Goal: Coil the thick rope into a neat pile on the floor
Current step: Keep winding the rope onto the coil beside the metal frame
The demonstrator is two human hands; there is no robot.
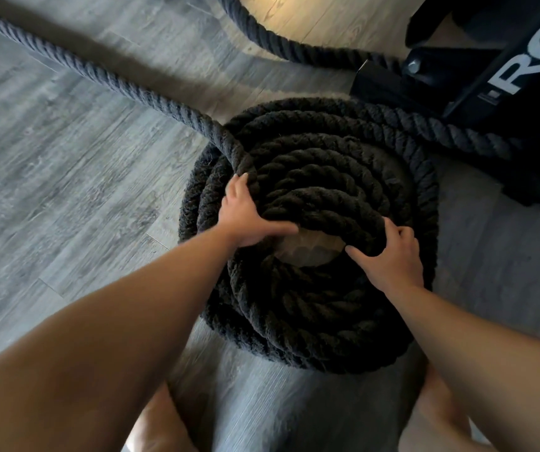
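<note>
Now both hands, left hand and right hand, grip top loop of rope; pile mostly built; next, feed far-left tail around.

Note that your rope is twisted black fibre, matt, rough and fuzzy. The floor shows grey wood-grain planks with a faint sheen. The black frame looks like smooth painted metal.

Looks like a gym: a thick battle rope lies on grey wood-look plank floor, and beyond the grip to the right stands a bolted black steel frame with white lettering.
</note>
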